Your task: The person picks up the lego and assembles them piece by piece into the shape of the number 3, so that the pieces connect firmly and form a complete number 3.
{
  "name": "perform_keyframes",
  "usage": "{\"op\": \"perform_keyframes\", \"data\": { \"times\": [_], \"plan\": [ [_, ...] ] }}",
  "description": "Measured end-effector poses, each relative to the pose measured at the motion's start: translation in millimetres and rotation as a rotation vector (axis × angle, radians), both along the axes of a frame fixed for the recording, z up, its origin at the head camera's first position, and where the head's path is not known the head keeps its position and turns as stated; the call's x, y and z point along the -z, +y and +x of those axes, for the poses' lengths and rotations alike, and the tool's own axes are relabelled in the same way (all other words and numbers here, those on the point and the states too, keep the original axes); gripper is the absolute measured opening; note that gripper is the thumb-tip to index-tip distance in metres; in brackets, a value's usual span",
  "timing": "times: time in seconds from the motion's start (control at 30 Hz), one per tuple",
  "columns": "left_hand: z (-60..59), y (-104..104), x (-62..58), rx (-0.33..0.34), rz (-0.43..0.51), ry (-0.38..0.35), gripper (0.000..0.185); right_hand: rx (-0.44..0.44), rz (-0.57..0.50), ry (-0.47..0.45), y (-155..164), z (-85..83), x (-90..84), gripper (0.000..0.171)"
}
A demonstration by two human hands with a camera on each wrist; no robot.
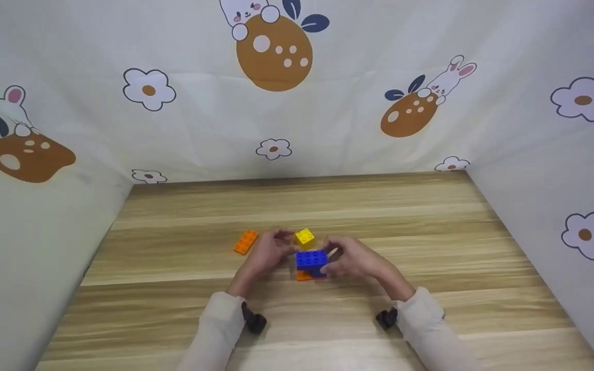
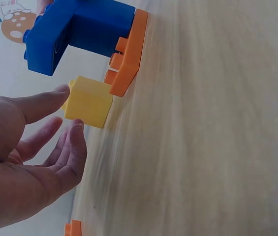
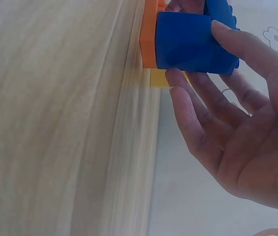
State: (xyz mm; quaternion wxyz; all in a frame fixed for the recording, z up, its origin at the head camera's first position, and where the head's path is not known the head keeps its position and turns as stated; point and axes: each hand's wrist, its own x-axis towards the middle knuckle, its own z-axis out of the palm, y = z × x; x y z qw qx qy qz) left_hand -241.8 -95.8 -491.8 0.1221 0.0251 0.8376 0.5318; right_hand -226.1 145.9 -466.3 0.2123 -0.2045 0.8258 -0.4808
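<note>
A small stack stands on the table in front of me. An orange brick (image 2: 129, 59) forms its base, a blue brick (image 2: 102, 27) rises from one end, and a studded blue brick (image 1: 311, 258) lies across the top, overhanging a gap. My right hand (image 1: 352, 257) pinches the blue part at its right side, thumb (image 3: 232, 37) on the near face and fingers behind. My left hand (image 1: 270, 251) is at the left of the stack, its fingers loosely bent around nothing. Close to its fingertips, behind the stack, is a yellow brick (image 1: 304, 238); whether they touch it, I cannot tell.
An orange flat brick (image 1: 246, 241) lies on the wooden table (image 1: 379, 206) just left of my left hand. Patterned cloth (image 1: 199, 129) hangs as walls at the back and both sides of the table.
</note>
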Motion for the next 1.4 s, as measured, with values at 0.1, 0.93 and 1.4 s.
{"op": "perform_keyframes", "data": {
  "times": [0.1, 0.93, 1.4],
  "plan": [
    [-4.2, 2.7, 0.0, -0.012, 0.006, 0.011, 0.042, -0.003, 0.001, 0.006, 0.6, -0.6, 0.2, 0.031],
    [-13.3, 18.0, 5.6, 0.04, -0.055, 0.078, 0.041, -0.013, 0.029, 0.045, -0.1, -1.3, -0.8, 0.03],
    [-12.5, 12.4, -21.3, 0.007, 0.008, 0.059, 0.043, -0.008, -0.01, -0.025, 0.9, -1.2, 0.6, 0.03]
  ]
}}
